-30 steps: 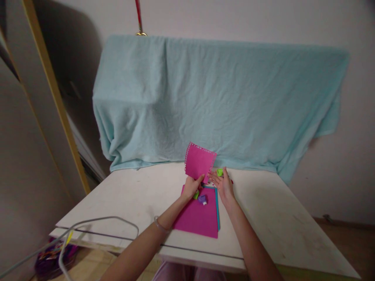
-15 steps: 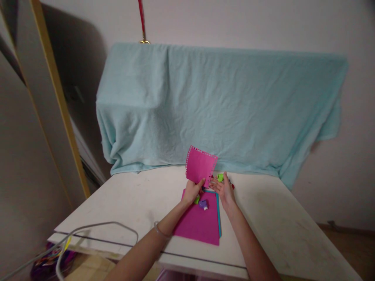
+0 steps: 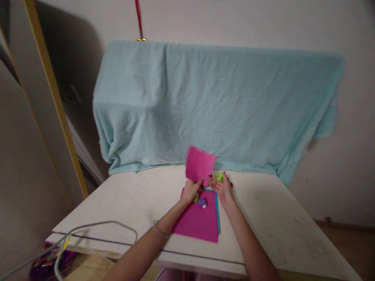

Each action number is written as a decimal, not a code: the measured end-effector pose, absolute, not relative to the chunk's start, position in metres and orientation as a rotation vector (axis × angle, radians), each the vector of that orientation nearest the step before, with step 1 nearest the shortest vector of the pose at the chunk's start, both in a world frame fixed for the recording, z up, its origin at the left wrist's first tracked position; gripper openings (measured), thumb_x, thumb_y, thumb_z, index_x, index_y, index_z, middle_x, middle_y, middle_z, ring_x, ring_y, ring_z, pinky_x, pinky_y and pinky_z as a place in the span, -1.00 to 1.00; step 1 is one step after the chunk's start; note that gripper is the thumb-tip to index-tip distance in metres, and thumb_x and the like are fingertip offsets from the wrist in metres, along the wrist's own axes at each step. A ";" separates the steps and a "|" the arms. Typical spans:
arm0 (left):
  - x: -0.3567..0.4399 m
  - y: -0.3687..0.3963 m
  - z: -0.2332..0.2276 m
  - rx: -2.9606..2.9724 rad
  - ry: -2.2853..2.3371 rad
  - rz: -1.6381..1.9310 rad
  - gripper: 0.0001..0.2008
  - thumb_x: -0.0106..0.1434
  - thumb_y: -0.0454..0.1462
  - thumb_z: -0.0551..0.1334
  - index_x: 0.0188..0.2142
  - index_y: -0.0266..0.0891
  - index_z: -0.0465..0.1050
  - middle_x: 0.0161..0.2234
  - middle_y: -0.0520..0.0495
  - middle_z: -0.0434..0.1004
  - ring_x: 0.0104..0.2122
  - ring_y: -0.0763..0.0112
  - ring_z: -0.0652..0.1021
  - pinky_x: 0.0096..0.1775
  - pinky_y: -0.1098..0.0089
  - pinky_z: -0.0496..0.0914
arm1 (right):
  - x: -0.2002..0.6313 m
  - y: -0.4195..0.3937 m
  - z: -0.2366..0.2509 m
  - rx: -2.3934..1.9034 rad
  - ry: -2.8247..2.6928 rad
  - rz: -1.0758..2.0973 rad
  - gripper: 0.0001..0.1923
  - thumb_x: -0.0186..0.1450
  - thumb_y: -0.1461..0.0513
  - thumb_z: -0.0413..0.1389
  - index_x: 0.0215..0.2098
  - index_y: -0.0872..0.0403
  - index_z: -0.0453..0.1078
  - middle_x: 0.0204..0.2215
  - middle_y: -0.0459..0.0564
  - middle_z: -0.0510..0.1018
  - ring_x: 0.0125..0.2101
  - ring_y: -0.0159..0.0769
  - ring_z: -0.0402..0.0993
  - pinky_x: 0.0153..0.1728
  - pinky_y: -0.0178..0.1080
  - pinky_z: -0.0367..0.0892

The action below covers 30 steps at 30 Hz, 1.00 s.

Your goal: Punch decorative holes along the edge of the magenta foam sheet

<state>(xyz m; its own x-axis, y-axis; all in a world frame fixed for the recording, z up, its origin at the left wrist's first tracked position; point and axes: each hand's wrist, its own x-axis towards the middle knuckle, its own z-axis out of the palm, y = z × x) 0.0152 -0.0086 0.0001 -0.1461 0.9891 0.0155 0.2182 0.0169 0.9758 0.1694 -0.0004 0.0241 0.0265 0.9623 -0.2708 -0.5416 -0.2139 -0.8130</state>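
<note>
My left hand [image 3: 191,190] pinches the lower edge of a pink sheet of paper [image 3: 200,164], which stands raised with punched patterns along its edges. To its right, my right hand [image 3: 222,190] has its fingers spread beside the sheet's lower right corner; whether the fingertips touch it I cannot tell. Just behind those fingers is a small green craft punch [image 3: 219,176]. Below my left hand, a purple craft punch [image 3: 202,202] and a partly hidden green one [image 3: 195,198] lie on a larger magenta sheet [image 3: 197,225]. A blue sheet [image 3: 217,218] shows beneath its right side.
The white table [image 3: 140,199] carries everything. A light blue cloth [image 3: 216,105] hangs behind it against the wall. A grey cable [image 3: 108,223] loops over the front left edge. Small red items [image 3: 231,183], partly hidden, lie behind my right hand.
The whole view has shifted slightly to the left. Both hands and the raised pink sheet keep nearly the same pose.
</note>
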 end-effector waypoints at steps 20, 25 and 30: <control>0.016 -0.010 0.002 1.268 1.546 1.141 -0.53 0.28 0.01 0.24 -0.63 -0.22 0.34 -0.76 -0.01 0.34 -0.72 0.46 0.37 -0.58 0.46 0.21 | 0.168 0.003 0.020 -1.044 -0.551 1.547 -0.52 0.43 -0.11 -0.06 -0.33 0.07 0.41 -0.49 0.07 0.64 -0.61 -0.32 0.50 -0.51 -0.33 0.40; 0.016 -0.008 0.000 1.258 1.532 1.152 -0.55 0.28 -0.01 0.24 -0.61 -0.22 0.34 -0.76 0.01 0.33 -0.73 0.47 0.36 -0.58 0.47 0.21 | 0.168 0.004 0.020 -1.046 -0.538 1.553 -0.53 0.43 -0.10 -0.06 -0.35 0.07 0.40 -0.50 0.08 0.64 -0.62 -0.31 0.48 -0.52 -0.31 0.39; 0.016 -0.008 0.000 1.258 1.544 1.141 -0.53 0.24 0.05 0.26 -0.61 -0.22 0.37 -0.77 0.00 0.32 -0.72 0.44 0.38 -0.59 0.46 0.21 | 0.168 0.002 0.022 -1.047 -0.536 1.555 -0.55 0.43 -0.09 -0.05 -0.35 0.06 0.39 -0.49 0.07 0.65 -0.62 -0.32 0.48 -0.52 -0.32 0.39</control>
<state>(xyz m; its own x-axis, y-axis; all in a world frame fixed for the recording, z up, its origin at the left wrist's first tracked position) 0.0157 -0.0077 -0.0001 -0.1630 0.9853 -0.0511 0.2407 0.0899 0.9664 0.1677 0.0020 0.0219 0.0248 0.9431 -0.3314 -0.5387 -0.2667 -0.7992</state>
